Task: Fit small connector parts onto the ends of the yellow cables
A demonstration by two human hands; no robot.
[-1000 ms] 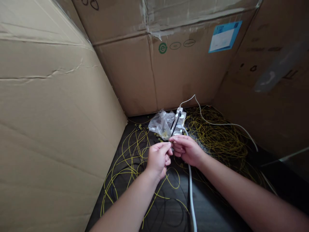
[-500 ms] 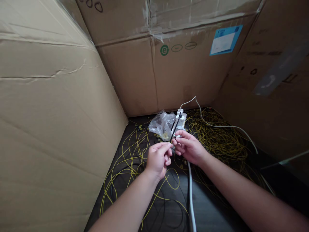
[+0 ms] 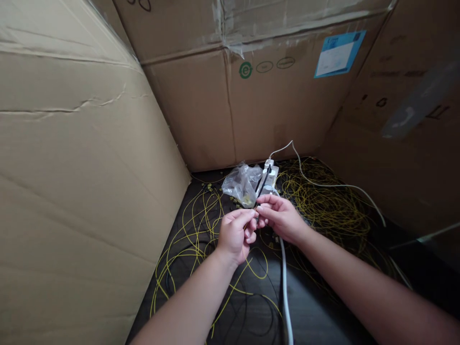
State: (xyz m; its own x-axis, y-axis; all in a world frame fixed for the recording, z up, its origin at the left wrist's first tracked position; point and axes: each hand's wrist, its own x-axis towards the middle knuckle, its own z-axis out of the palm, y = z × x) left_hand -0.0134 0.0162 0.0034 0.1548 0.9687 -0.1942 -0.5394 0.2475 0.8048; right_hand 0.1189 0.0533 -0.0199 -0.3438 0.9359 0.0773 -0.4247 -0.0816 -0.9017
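My left hand (image 3: 237, 234) is closed in a pinch, thumb against the forefinger, low in the middle of the head view. Facing it, my right hand (image 3: 283, 218) also pinches, and the fingertips of both meet. Between them is something small and thin that the fingers mostly hide; a dark bit shows there. Just beyond the hands stands a white power strip (image 3: 273, 178) with a white plug (image 3: 268, 164) and a black cord (image 3: 265, 180) on it. Left of the strip lies a crumpled clear plastic bag (image 3: 241, 181) with small yellowish pieces near its bottom.
Thin yellow cables (image 3: 330, 206) lie heaped on the right, and loose yellow loops (image 3: 196, 239) spread on the left over the dark surface (image 3: 305, 306). A thick white cord (image 3: 284, 282) runs toward me. Large cardboard boxes (image 3: 187, 110) wall in the left, back and right.
My right hand has moved slightly left and closed its fingers, so its fingertips now meet those of my left hand. The view has shifted slightly.
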